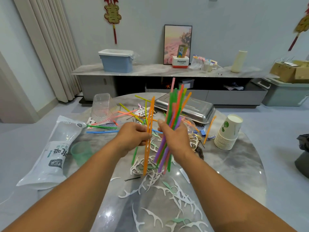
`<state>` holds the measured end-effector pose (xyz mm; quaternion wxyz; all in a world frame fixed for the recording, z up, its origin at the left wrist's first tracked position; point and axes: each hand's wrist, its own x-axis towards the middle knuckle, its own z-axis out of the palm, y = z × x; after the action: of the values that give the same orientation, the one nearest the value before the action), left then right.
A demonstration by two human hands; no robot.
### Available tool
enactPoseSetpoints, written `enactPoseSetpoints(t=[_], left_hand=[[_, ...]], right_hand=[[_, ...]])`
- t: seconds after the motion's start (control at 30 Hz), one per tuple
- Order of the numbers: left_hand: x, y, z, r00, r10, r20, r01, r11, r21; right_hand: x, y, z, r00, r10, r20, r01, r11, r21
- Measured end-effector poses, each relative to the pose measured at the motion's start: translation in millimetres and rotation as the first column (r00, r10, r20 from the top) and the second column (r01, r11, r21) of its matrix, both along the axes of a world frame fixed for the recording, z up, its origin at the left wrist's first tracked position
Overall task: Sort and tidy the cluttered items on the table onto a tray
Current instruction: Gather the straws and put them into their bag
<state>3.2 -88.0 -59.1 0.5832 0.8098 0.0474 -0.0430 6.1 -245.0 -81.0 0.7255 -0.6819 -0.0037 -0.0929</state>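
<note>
Across the middle of the frame I have both hands raised over the round desk, gathering straws. My right hand is curled round a thick bundle of straws, green, orange, purple and pink, held nearly upright. My left hand pinches a pair of orange straws, also upright, just beside the bundle; I judge I am about to add them to it.

By my reading the job is at an early stage. The metal tray sits at the far side of the desk, right of centre, and I cannot tell whether anything lies in it yet. More loose straws lie flat left of centre, mixed with playing cards and hairpins. White and green floss picks are scattered over the near half of the desk, under my forearms. A stack of paper cups lies tipped at the right, a green plastic cup and a white bag at the left, and a clear plastic box stands tilted at the upper left of the desk.

So the straws are partly collected; the rest of them, the picks, pins, cards and cups are all left to sort.
</note>
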Motion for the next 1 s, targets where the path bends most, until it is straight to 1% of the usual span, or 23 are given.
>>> enactPoseSetpoints(t=[0.07,0.13,0.2,0.23,0.3,0.33,0.37,0.4,0.43,0.47,0.5,0.53,0.57,0.63,0.7,0.77,0.83,0.87,0.9,0.93,0.97,1.0], left_hand=[[1,-12,0,0.995,-0.038,0.093,0.041,0.999,-0.032],[3,-22,1,0.981,-0.077,0.177,0.079,0.997,-0.005],[5,-24,0,0.973,-0.121,0.195,0.127,0.992,-0.02],[7,-23,1,0.974,-0.149,0.17,0.159,0.986,-0.051],[13,-14,2,0.971,-0.229,0.073,0.234,0.969,-0.077],[18,-9,-1,0.973,-0.231,0.011,0.231,0.97,-0.072],[23,-3,-6,0.983,-0.177,-0.04,0.175,0.983,-0.047],[28,2,-11,0.997,-0.056,-0.048,0.057,0.998,0.035],[34,7,-19,0.995,0.1,-0.002,-0.098,0.981,0.17],[37,11,-26,0.976,0.212,0.058,-0.219,0.922,0.318],[39,14,-34,0.963,0.255,0.081,-0.264,0.856,0.443],[38,15,-44,0.964,0.261,0.056,-0.249,0.802,0.543],[38,15,-55,0.965,0.261,-0.008,-0.203,0.769,0.605],[40,13,-75,0.962,0.251,-0.11,-0.119,0.742,0.659],[42,8,-85,0.958,0.251,-0.141,-0.094,0.735,0.672],[46,5,-84,0.949,0.27,-0.165,-0.101,0.752,0.651],[52,1,-77,0.94,0.293,-0.174,-0.15,0.814,0.561],[54,0,-73,0.94,0.295,-0.173,-0.188,0.868,0.458],[54,-3,-68,0.948,0.272,-0.167,-0.211,0.927,0.311],[53,-5,-62,0.964,0.221,-0.15,-0.198,0.968,0.151],[51,-8,-56,0.979,0.161,-0.122,-0.16,0.987,0.013],[49,-11,-50,0.989,0.11,-0.096,-0.119,0.988,-0.094]], right_hand=[[-3,14,-2,0.997,0.064,0.05,-0.064,0.998,-0.001],[-2,22,-4,0.998,0.013,0.068,-0.014,1.0,0.019],[0,24,-5,0.995,-0.06,0.076,0.059,0.998,0.013],[2,24,-6,0.993,-0.078,0.092,0.08,0.996,-0.024],[5,22,-6,0.985,-0.1,0.144,0.117,0.986,-0.115],[7,19,-6,0.979,-0.114,0.166,0.137,0.981,-0.139],[9,17,-7,0.974,-0.13,0.183,0.158,0.976,-0.149],[11,13,-10,0.97,-0.147,0.193,0.178,0.971,-0.157],[12,11,-15,0.97,-0.159,0.185,0.19,0.968,-0.164],[11,7,-22,0.973,-0.169,0.156,0.195,0.966,-0.169],[10,4,-32,0.98,-0.167,0.109,0.183,0.969,-0.166],[8,2,-42,0.987,-0.15,0.055,0.157,0.974,-0.161],[7,1,-51,0.992,-0.128,0.005,0.127,0.979,-0.161],[9,1,-61,0.992,-0.116,-0.05,0.106,0.98,-0.171],[16,1,-62,0.987,-0.149,-0.053,0.139,0.978,-0.157],[25,0,-58,0.979,-0.194,-0.059,0.186,0.975,-0.125],[32,3,-54,0.978,-0.196,-0.071,0.188,0.977,-0.099],[35,5,-52,0.982,-0.166,-0.09,0.159,0.984,-0.086],[36,9,-50,0.986,-0.123,-0.112,0.115,0.991,-0.071],[36,13,-48,0.989,-0.072,-0.131,0.064,0.996,-0.065],[36,18,-47,0.989,-0.026,-0.144,0.016,0.997,-0.069],[34,22,-45,0.989,0.003,-0.149,-0.015,0.997,-0.076]])
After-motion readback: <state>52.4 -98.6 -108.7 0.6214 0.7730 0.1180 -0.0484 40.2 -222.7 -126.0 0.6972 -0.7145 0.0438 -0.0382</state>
